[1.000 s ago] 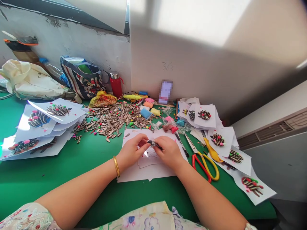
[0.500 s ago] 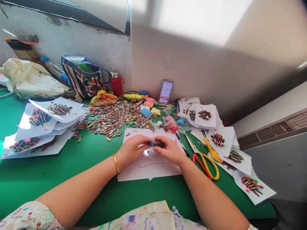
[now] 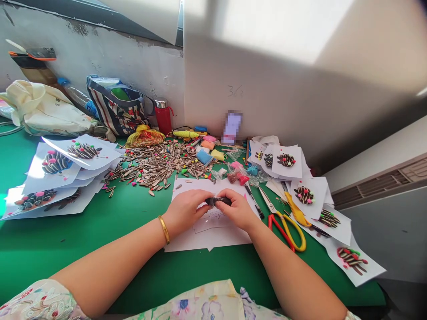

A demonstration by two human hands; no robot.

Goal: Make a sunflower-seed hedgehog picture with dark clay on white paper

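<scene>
Above the white paper (image 3: 182, 238), my left hand (image 3: 187, 209) and my right hand (image 3: 236, 210) meet, their fingers pinching a black lump of modelling clay (image 3: 218, 201) between them. The clay seems to be partly in a clear wrapper, though the fingers hide much of it. Under the hands, a small outline drawing (image 3: 214, 214) shows on the paper. Just right of my right hand lie a black pen (image 3: 256, 205) and scissors (image 3: 283, 222) with red and yellow handles.
Sunflower seeds (image 3: 160, 164) are heaped behind the paper, beside coloured clay packets (image 3: 204, 156). Finished seed pictures are stacked left (image 3: 80, 175) and right (image 3: 316, 189). A phone (image 3: 231, 126), a red flask (image 3: 163, 119) and bags (image 3: 50, 109) stand along the wall.
The thumbs and fingers have shifted slightly on the black clay, and more of it shows between the hands. The shiny clear plastic between the fingertips is less visible.
</scene>
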